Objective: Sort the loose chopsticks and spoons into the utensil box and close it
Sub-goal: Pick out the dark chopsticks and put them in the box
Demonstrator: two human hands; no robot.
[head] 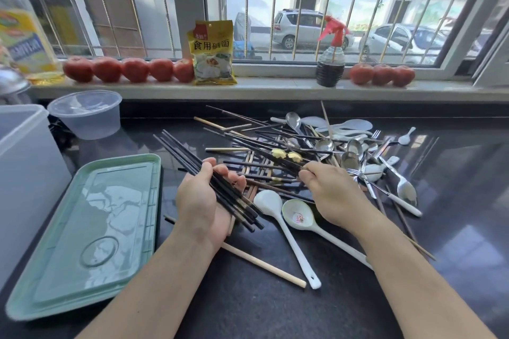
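Dark, glossy countertop, backed by a window sill and running out of view at both sides. On its left part, the green utensil box, lying flat beside a large translucent bin; whether this green piece is the tray or the lid cannot be told. Open counter between box and heap — room enough to swing a bundle across, though the left forearm crosses that gap.

Middle of the counter: a tangled heap of chopsticks and spoons, touching and crossing one another, a few forks among them. Probably light and stiff, the metal spoons slick, the white ceramic-looking spoon likely brittle if dropped. Best taken, at a guess, by the handles for spoons and near mid-length for sticks, so nothing levers out of the pile.

Left hand with fingers curled round a bundle of black chopsticks, gripped past mid-length, long ends fanning up and left — likely to slide apart if the grip slackens. Right hand with fingertips pinched on dark chopsticks in the heap, just below two small yellow flower tops.

One pale wooden chopstick lying loose at the near edge, partly under the left wrist.
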